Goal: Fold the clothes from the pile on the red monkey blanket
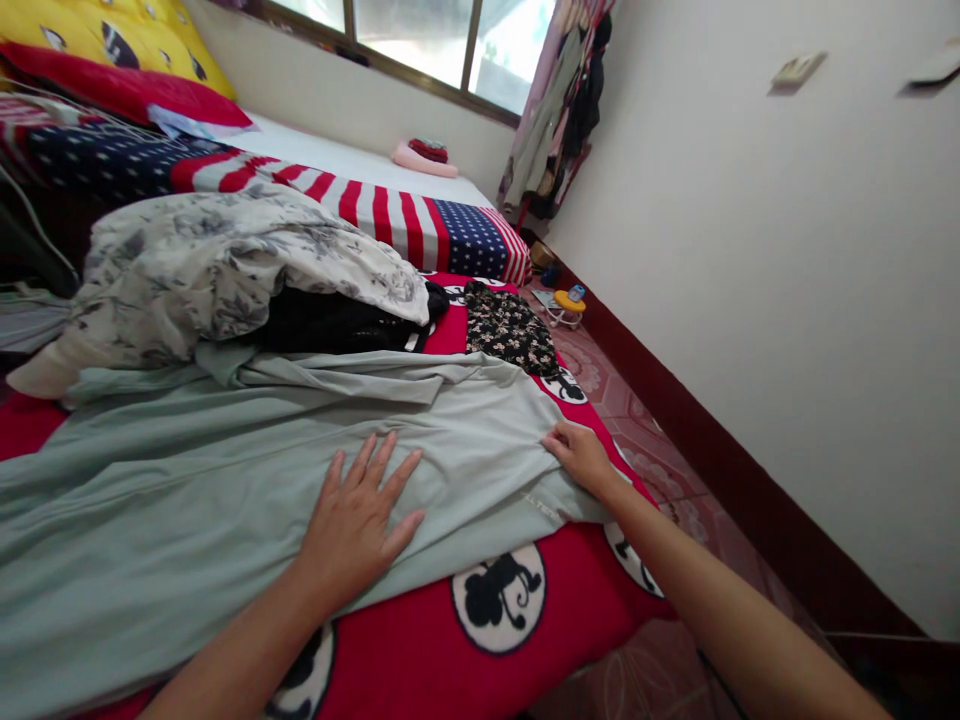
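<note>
A long pale grey-green garment (pixel 225 470) lies spread over a red sheet (pixel 405 660) with black-and-white round prints. Its exact kind is hard to tell; faint lettering shows near its right end. My left hand (pixel 360 515) rests flat on the cloth, fingers spread. At the garment's right end, my right hand (pixel 581 455) has its fingers closed on the fabric, and creases run from there toward the middle. Behind it sit a white floral cloth (pixel 247 250) and a black garment (pixel 330 325), heaped together. A dark flowered cloth (pixel 510 330) lies farther back, beyond my right hand.
A bed (pixel 330 160) with a stars-and-stripes cover stands at the back, with pillows (pixel 135 85) on its left. Clothes (pixel 555 110) hang by the window. A small yellow-topped stool (pixel 570 302) is on the tiled floor near the white wall (pixel 787 250).
</note>
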### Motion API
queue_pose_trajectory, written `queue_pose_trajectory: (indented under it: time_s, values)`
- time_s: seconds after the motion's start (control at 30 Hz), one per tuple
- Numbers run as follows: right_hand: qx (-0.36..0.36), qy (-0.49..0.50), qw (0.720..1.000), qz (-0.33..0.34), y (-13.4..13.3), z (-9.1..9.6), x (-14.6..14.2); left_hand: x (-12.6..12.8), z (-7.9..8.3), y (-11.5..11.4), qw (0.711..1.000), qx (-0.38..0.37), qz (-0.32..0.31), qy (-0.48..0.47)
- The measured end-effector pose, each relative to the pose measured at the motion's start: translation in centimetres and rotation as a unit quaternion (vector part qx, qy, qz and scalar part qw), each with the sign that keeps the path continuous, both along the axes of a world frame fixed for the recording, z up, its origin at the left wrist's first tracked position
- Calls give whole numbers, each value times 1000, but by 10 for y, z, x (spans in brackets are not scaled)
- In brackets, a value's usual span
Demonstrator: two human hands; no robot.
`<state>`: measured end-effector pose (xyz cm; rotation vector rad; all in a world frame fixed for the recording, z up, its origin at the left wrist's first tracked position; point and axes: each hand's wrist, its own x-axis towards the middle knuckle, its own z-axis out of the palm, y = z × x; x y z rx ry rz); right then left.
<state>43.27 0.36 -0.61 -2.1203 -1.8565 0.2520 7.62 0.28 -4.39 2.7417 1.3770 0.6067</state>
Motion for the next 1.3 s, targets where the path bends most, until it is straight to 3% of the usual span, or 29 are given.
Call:
queue_pose_trajectory:
  time_s: [0.13, 0.33, 0.57, 0.67, 0.8, 0.97, 1.1, 1.3]
  values:
    - [-1, 143, 990, 5, -2, 3, 13, 1, 1, -1, 1000, -6, 3, 2]
    - [-56, 317, 947, -5, -17, 26, 17, 0, 0, 0, 1000, -3, -2, 1]
    - [-4, 528, 845, -80, -31, 24, 6, -1, -2, -1, 1000, 2, -3, 4]
    - [-1, 567, 821, -67, -36, 23, 9, -3, -1, 2, 1000, 0, -3, -13]
    - [-15, 540, 841, -23, -42, 22, 20, 8, 14, 16, 996, 1, -30, -83]
    - [-8, 514, 856, -53, -43, 21, 21, 53, 37, 44, 984, -15, -108, -143]
    - [0, 497, 865, -67, -43, 23, 13, 84, 32, 55, 977, -59, -153, -133]
    - [60, 445, 886, -114, -42, 17, 13, 93, 15, 59, 971, -79, -105, -199]
